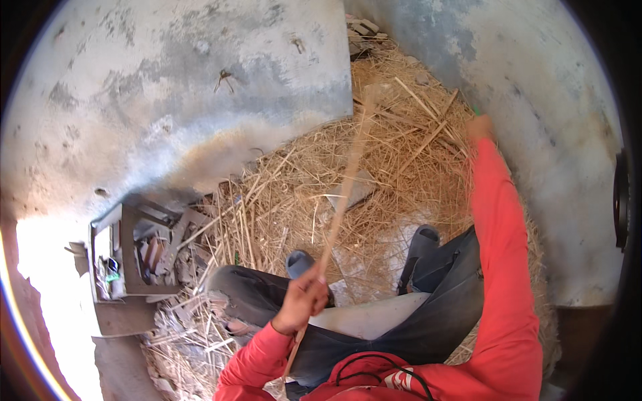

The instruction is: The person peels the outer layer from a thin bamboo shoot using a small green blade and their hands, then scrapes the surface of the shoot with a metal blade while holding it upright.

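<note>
Your left hand (304, 299), the nearer, grips the pale strip (344, 194), whose long axis runs out between twelve and one o'clock, while your right hand (479, 128) is at two o'clock in view, its grip too blurred to tell.

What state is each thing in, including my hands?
Long thin tan wooden strip: slanting, held, far end blurred.
Left hand: grip closed around the strip.
Right hand: arm outstretched; blurred, grip unclear.
Small green object: at the right hand; unclear whether held.
Loose yellow-brown straw-like shavings: scattered.
Dark grey slippers: set apart.
Grey-brown box-shaped frame: open-sided, scraps inside.
</note>
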Demonstrator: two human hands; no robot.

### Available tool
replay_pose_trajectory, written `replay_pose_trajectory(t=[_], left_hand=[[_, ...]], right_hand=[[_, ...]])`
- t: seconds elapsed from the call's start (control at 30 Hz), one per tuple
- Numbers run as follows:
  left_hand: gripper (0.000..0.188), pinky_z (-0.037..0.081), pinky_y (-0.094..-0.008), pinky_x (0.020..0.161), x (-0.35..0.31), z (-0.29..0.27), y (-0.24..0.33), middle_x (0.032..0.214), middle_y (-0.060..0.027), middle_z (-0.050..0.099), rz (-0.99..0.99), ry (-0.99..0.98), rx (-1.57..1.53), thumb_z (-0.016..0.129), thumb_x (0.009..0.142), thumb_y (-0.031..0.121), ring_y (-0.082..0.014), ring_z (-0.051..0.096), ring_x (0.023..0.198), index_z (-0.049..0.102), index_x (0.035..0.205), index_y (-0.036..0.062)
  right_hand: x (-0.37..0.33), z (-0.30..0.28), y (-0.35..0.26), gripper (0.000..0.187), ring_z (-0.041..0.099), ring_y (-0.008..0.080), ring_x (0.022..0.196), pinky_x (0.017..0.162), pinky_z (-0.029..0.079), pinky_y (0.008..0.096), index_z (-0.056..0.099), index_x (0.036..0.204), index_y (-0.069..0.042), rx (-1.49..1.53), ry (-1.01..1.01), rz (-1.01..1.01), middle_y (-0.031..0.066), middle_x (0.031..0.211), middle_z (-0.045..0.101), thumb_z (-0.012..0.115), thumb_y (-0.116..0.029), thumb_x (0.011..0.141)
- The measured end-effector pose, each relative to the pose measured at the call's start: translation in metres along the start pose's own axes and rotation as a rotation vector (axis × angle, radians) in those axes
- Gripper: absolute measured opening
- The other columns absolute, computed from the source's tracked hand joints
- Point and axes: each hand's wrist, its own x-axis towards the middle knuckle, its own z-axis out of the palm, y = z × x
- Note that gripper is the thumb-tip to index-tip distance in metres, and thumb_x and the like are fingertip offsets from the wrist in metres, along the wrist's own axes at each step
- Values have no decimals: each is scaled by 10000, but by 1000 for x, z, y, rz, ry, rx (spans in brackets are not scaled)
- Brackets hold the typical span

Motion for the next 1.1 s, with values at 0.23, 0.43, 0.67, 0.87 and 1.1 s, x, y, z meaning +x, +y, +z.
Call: replay_pose_trajectory(t=[0.23,0.43,0.67,0.87,1.1], left_hand=[[510,240,-206,420,21,10,48,687,44,307,107,-59,-207,455,1092,210,-52,255,485,322,1581,149],[510,239,-194,423,34,27,54,689,53,306,104,-35,-155,439,1095,187,-45,271,493,309,1587,157],[527,248,-193,414,42,41,47,678,62,306,88,25,-127,463,1092,191,-38,282,493,300,1593,165],[550,255,-198,413,41,35,39,680,67,314,42,64,-74,480,1083,167,-40,283,488,291,1600,166],[554,257,-200,425,11,41,10,688,73,311,-125,-69,-39,477,1085,157,-46,270,489,285,1605,156]], right_hand=[[-89,-62,-98,397,682,272,642,673,558,435,710,1047,23,38,-337,-402,180,770,717,744,-312,836],[-272,-109,-162,261,701,328,626,586,563,443,758,969,-12,42,-517,-930,200,716,698,701,-219,823],[-329,-93,-163,191,733,334,742,616,580,461,750,896,-37,-92,-593,-1046,165,803,735,608,-159,863],[-310,-46,-164,220,734,350,730,630,588,464,749,905,-32,-124,-530,-995,183,804,728,570,-160,912],[-172,-13,-134,217,730,344,729,624,589,474,719,880,1,-278,-277,-705,184,804,715,572,-142,950]])
